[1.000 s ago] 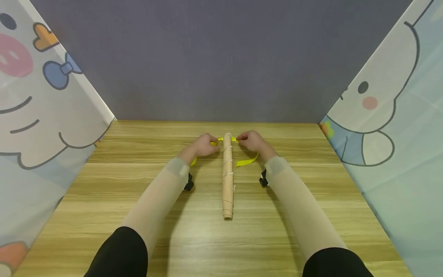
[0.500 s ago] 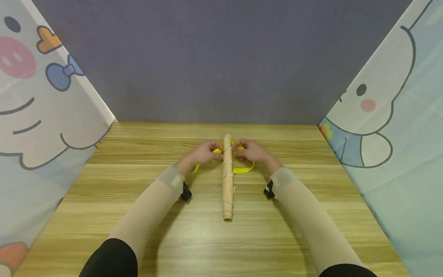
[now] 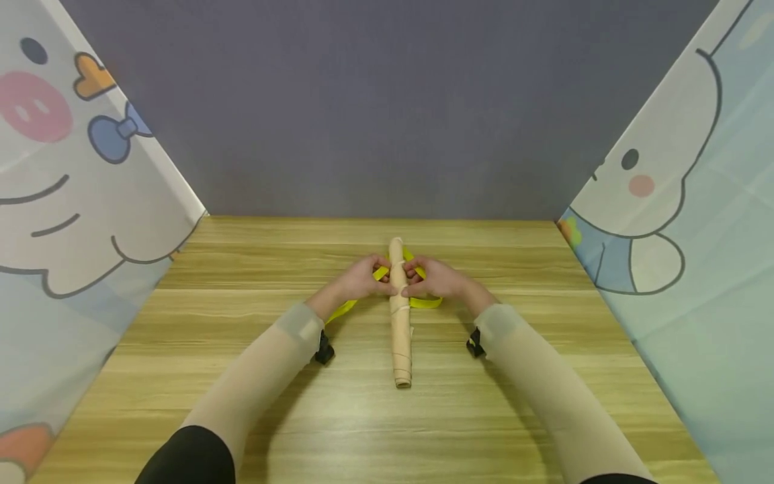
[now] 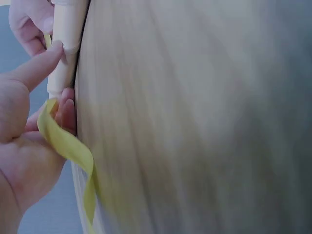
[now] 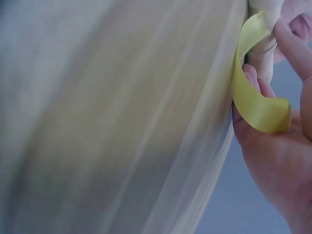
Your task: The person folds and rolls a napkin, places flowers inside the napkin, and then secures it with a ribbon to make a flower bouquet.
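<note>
A slim beige roll (image 3: 402,343), with slanting seams along its length, lies pointing away from me on the table. A yellow ribbon (image 3: 426,303) runs by its far part, with loose lengths on both sides. My left hand (image 3: 363,279) grips the roll from the left, its thumb on top and fingers low at the side. From the right, my right hand (image 3: 438,279) holds it the same way, the two thumbs nearly meeting. In the left wrist view the ribbon (image 4: 70,148) trails over the left fingers; in the right wrist view the ribbon (image 5: 253,105) curls past the right palm.
The wood-grain table (image 3: 520,376) extends around the roll on every side. A grey panel (image 3: 387,107) stands at its back edge. Cartoon-printed sheets, one on the left (image 3: 78,222) and one on the right (image 3: 719,235), bound the sides.
Both hands have come nearer to me along the roll and closed in on it, from holding the ribbon at its far end to gripping the roll. The right ribbon length has shifted nearer.
</note>
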Demonstrator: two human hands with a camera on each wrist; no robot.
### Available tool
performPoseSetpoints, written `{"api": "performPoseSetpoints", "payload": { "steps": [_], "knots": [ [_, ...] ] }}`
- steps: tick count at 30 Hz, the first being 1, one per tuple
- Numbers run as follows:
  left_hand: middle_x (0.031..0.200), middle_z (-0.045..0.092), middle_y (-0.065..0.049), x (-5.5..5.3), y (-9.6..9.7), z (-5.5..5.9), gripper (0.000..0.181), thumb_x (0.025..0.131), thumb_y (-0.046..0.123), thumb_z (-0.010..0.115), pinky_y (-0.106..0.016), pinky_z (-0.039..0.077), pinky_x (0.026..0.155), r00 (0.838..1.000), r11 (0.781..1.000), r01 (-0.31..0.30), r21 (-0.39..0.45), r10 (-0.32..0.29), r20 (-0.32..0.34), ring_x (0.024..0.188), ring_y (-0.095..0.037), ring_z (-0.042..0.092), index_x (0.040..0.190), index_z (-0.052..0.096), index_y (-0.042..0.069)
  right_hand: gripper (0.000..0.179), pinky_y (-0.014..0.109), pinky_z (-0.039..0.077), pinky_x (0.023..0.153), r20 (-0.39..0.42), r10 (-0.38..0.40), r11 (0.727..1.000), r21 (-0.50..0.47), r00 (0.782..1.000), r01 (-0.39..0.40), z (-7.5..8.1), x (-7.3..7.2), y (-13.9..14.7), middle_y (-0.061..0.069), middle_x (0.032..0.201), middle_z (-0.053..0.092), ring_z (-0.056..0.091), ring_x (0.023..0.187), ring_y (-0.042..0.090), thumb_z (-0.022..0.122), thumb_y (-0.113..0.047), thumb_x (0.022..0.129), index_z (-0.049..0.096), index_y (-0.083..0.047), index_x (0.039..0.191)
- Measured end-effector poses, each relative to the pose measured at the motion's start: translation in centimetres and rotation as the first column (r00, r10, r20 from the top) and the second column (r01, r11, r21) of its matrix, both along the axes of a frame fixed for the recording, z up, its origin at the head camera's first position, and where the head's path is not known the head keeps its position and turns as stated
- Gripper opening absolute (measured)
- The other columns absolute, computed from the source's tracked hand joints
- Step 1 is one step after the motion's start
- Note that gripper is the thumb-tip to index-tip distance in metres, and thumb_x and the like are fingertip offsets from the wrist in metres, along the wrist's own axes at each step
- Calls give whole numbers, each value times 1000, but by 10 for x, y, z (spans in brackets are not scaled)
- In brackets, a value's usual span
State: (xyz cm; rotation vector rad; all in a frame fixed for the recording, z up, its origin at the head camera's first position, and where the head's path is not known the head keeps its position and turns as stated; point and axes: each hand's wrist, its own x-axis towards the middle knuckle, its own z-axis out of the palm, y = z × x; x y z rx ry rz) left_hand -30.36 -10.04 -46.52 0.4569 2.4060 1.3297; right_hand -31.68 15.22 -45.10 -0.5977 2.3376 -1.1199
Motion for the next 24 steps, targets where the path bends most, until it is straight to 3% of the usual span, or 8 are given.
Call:
{"api": "performPoseSetpoints", "payload": {
  "steps": [5, 11, 24],
  "knots": [
    [133, 65, -16, 2, 2, -1, 56, 92, 25, 92, -38, 55, 99, 999, 999, -18, -33, 16, -46, 123, -29, 60, 134, 61, 3, 62, 34, 54, 96, -35, -31, 999, 33, 999, 32, -2, 5, -2, 12, 129, 66, 62, 112, 23, 87, -33, 97, 59, -2, 143],
    [103, 66, -7, 2, 3, -2, 43, 90, 25, 93, -28, 51, 75, 998, 999, -14, -44, 11, -67, 90, -19, 58, 119, 67, 5, 46, 34, 53, 91, -39, -33, 998, 56, 999, 35, -3, 8, 0, 9, 118, 69, 62, 103, 21, 86, -35, 98, 66, -7, 129],
    [102, 72, -4, 4, 2, -2, 19, 95, 23, 89, -31, 55, 84, 990, 996, 60, -60, -67, -123, 93, -17, 65, 104, 77, 11, 29, 31, 50, 80, -56, 11, 999, 48, 998, -9, -3, 9, 0, 6, 105, 72, 59, 89, 17, 83, -30, 101, 71, -9, 116]
  ]
}}
